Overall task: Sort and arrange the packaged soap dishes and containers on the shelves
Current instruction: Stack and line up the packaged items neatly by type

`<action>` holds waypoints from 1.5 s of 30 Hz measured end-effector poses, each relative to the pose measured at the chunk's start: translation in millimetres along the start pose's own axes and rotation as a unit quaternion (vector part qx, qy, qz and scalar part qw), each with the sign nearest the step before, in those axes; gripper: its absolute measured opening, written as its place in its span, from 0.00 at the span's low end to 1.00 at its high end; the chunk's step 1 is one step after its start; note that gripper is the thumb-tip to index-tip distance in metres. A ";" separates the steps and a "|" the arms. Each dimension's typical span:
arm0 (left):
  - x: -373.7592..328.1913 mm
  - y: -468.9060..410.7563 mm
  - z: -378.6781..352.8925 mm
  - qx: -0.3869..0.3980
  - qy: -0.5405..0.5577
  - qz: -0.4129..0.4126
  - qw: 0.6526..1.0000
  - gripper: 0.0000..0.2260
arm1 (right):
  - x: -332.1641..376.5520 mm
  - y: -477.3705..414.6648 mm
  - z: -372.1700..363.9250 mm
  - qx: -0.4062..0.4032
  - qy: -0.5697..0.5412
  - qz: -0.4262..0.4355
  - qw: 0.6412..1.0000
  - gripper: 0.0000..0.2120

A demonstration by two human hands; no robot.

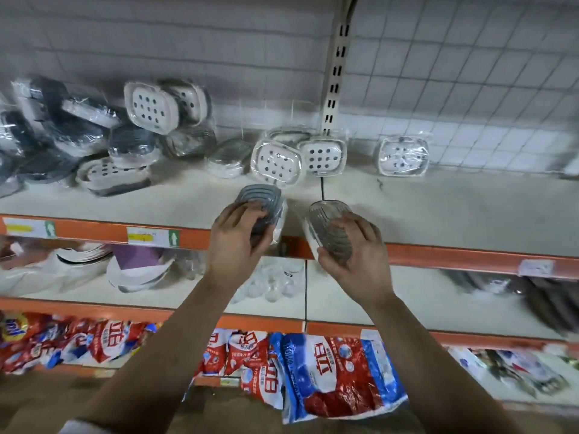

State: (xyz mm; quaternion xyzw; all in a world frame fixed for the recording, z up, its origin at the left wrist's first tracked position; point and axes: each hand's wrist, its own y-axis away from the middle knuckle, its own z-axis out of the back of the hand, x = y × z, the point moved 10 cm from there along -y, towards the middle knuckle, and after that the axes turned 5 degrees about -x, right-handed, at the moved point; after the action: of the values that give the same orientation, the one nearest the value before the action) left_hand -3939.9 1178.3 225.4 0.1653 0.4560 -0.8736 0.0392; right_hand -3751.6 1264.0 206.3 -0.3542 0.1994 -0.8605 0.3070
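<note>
The left hand (238, 238) is gripping a grey soap dish (261, 211). The right hand (355, 249) is clutching a clear one (332, 228), both over the shelf's front edge (194, 238).

This is a shop aisle: tiered shelves (438, 208) with orange front edges bearing price labels (152, 236), a wire-grid back panel (470, 73), wrapped soap dishes (152, 106) above, detergent bags (338, 371) below.

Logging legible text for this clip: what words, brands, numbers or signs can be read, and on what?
"立白": red-and-blue detergent bag, upside down in view.
White up-arrow on green: shelf price label; its print is too blurred to read.
No text legible on the grey soap dish or the clear soap dish.
</note>
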 end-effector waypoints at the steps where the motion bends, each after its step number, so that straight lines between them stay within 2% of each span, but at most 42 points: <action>1: -18.5 7.3 -4.1 0.000 0.004 -0.003 1.000 0.11 | -10.6 9.7 15.3 0.002 0.002 -0.005 1.000 0.24; 9: -144.9 74.9 -26.2 -0.001 0.018 0.015 1.000 0.13 | -90.8 103.7 128.0 -0.009 -0.009 -0.031 0.999 0.24; 13: -190.8 114.6 -42.0 0.016 0.022 0.020 0.999 0.16 | -128.9 146.2 146.4 0.014 0.006 -0.046 0.999 0.24; 16: -202.8 141.6 -71.6 0.059 0.013 0.029 0.998 0.17 | -157.3 167.1 146.1 0.024 0.011 -0.053 0.998 0.24; 22: -169.5 193.4 -160.3 0.163 -0.004 0.095 0.982 0.17 | -216.0 192.9 106.7 0.043 0.003 -0.089 0.995 0.25; 29: -109.8 232.5 -266.0 0.199 -0.013 0.131 0.971 0.17 | -284.4 198.4 20.5 0.086 0.032 -0.120 0.989 0.25; 39: -75.4 226.3 -356.3 0.211 -0.050 0.082 0.973 0.15 | -326.4 197.3 -49.7 0.073 0.013 -0.138 0.988 0.26; 45: -52.5 241.0 -395.5 0.326 -0.099 0.129 0.931 0.22 | -341.0 203.2 -47.5 0.081 0.026 -0.166 0.982 0.27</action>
State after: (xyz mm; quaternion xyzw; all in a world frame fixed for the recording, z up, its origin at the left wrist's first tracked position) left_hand -3737.4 1354.2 -155.8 0.1390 0.1148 -0.9735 0.1406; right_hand -3516.6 1349.6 -105.6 -0.3338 0.0759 -0.9218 0.1822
